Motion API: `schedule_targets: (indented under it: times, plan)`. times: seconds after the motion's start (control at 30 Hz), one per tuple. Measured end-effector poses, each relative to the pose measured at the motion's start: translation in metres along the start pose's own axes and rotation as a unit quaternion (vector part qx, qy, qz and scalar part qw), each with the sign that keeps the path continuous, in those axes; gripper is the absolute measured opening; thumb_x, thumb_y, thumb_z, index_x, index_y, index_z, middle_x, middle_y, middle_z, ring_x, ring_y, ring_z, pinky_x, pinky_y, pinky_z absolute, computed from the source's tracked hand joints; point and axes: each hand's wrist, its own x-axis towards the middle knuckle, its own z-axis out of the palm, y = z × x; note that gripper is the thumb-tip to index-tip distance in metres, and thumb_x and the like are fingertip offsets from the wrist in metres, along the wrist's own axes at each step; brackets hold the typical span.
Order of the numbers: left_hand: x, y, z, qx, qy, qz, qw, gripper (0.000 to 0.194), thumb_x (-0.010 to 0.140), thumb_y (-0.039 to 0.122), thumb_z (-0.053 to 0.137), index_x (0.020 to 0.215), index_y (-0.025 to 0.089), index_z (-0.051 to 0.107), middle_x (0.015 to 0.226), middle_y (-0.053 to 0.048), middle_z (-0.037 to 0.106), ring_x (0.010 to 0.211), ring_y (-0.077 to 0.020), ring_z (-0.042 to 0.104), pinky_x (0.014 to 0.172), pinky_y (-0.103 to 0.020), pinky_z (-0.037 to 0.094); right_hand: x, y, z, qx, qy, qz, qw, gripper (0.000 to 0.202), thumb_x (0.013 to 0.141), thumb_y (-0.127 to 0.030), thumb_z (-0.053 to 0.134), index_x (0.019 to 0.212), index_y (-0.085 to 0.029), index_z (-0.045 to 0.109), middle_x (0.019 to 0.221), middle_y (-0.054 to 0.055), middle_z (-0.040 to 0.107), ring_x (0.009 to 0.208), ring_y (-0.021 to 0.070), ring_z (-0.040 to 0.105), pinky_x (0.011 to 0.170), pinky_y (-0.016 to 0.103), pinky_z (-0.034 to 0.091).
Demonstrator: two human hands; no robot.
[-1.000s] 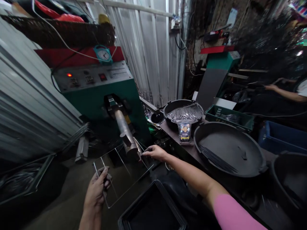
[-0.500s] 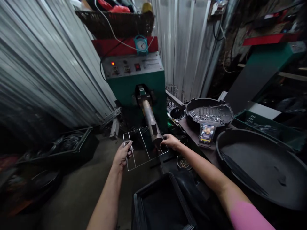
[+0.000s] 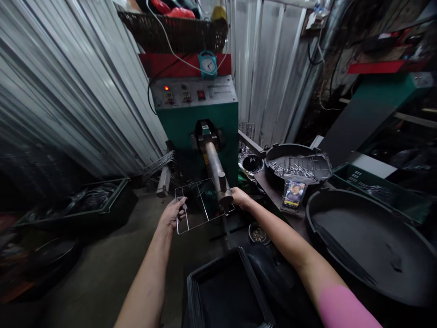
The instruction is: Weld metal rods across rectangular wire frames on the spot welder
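A rectangular wire frame (image 3: pixel 198 226) with cross wires lies roughly flat under the tip of a metal machine arm (image 3: pixel 215 168). My left hand (image 3: pixel 173 212) pinches its left end between thumb and fingers. At the opposite end, my right hand (image 3: pixel 240 198) is closed at the frame's right edge, its fingertips partly hidden behind the arm's blunt end. The arm juts toward me from a green machine (image 3: pixel 177 130) that looks like a spot welder, its red lamp lit. Below my hands is a stack of black rectangular trays or frames (image 3: pixel 194 291).
Wire pieces fill a round black pan (image 3: pixel 327 173) on the right, with a phone (image 3: pixel 293 193) in front. A larger pan (image 3: pixel 368 237) stands closer. A small bowl (image 3: pixel 257 233) sits near my right forearm. Bent wires hang on a bar (image 3: pixel 165 180); a green crate (image 3: pixel 102 205) is at left.
The view has shifted slightly, so the machine appears further right. The wire frame has moved deeper under the arm, and my right hand is now more hidden behind the arm's end.
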Motion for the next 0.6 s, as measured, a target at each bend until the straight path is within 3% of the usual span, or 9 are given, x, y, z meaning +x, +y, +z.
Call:
schedule_targets:
  times: [0.3,0.47,0.6]
  plan:
    - [0.003,-0.002,0.002,-0.005,0.003,-0.013,1.000,0.022,0.060,0.025,0.063,0.071,0.015,0.047,0.039,0.008,0.044,0.026,-0.0007,0.026,0.029,-0.012,0.017,-0.003,-0.002,0.002,-0.003,-0.005,0.027,1.000,0.018,0.060,-0.023,0.061,0.051,-0.012,0.049,0.040,-0.007,0.038,0.039,0.0037,0.032,0.039,0.016,0.024]
    - [-0.005,0.001,0.003,-0.007,0.000,0.006,1.000,0.027,0.058,0.030,0.065,0.073,0.016,0.047,0.040,0.008,0.043,0.027,-0.0010,0.027,0.030,-0.012,0.018,-0.009,-0.002,-0.004,0.015,-0.022,0.030,0.999,0.016,0.068,-0.025,0.056,0.060,-0.011,0.054,0.041,-0.007,0.038,0.037,0.0026,0.030,0.036,0.015,0.022]
    - [-0.015,-0.018,0.002,0.033,-0.027,0.034,0.998,0.032,0.060,0.040,0.062,0.079,0.018,0.049,0.044,0.008,0.045,0.030,-0.0016,0.029,0.031,-0.013,0.021,-0.026,0.009,-0.023,0.063,-0.037,0.046,0.996,0.021,0.073,-0.030,0.053,0.073,-0.010,0.059,0.051,-0.005,0.045,0.036,0.0017,0.032,0.035,0.014,0.022]
